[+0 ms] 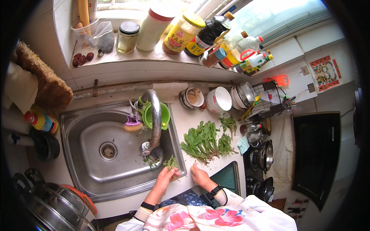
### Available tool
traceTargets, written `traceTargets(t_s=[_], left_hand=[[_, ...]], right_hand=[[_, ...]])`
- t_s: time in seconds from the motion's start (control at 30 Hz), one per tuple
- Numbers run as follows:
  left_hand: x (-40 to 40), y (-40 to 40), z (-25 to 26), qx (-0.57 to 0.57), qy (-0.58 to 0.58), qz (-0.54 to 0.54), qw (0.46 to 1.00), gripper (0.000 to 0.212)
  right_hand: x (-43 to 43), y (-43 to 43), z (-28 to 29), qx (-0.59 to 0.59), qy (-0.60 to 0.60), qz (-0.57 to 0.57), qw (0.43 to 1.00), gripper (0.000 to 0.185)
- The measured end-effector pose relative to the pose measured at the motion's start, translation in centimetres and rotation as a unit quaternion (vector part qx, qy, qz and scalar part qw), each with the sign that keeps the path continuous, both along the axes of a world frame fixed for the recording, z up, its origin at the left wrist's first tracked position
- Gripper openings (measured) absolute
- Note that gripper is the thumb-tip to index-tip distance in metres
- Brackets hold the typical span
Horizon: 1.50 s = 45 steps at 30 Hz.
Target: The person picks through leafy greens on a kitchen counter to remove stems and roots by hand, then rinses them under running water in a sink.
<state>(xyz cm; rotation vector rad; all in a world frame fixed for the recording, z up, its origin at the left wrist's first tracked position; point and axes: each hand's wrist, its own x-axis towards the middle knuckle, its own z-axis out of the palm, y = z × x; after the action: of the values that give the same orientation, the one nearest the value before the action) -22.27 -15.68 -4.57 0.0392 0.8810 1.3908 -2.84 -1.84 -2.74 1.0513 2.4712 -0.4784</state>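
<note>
My left hand [167, 176] holds a small bunch of leafy green sprigs [170, 163] over the right front rim of the steel sink [95, 189]. To its right, my right hand [201, 176] is at the counter's front part with its fingers partly curled; whether anything small is between them cannot be told. Just beyond it lies a row of long-stemmed leafy greens [202, 138]. Two smaller heaps of fine-leaved greens [225, 143] lie beside that row. Inside the sink, plant scraps [151, 161] rest below the curved metal faucet [156, 118].
A green strainer basket [164, 115] and a purple-handled brush [133, 122] are behind the faucet. Stacked bowls [219, 99] and a wire rack [267, 96] line the back. Bottles and jars fill the windowsill [156, 59]. Steel pots [57, 202] stand front left, pans [265, 156] at right.
</note>
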Motion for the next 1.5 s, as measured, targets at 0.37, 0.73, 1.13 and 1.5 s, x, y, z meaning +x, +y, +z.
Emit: traceTargets(t_s=[0.37,0.73,1.13,1.5], left_hand=[[-0.07,0.07,-0.33,-0.007,0.007,0.015,1.000,0.023],[-0.14,0.10,-0.49,-0.007,0.006,0.027,1.000,0.023],[-0.17,-0.05,-0.37,-0.007,0.006,0.027,1.000,0.023],[-0.13,-0.26,-0.45,-0.004,0.007,0.029,1.000,0.023]], right_hand=[[-0.03,0.05,-0.07,0.001,-0.008,0.008,1.000,0.038],[-0.29,-0.07,0.14,0.005,-0.010,0.001,1.000,0.036],[-0.13,-0.15,-0.08,0.007,0.000,0.003,1.000,0.035],[-0.42,-0.24,0.15,0.003,-0.008,-0.004,1.000,0.034]])
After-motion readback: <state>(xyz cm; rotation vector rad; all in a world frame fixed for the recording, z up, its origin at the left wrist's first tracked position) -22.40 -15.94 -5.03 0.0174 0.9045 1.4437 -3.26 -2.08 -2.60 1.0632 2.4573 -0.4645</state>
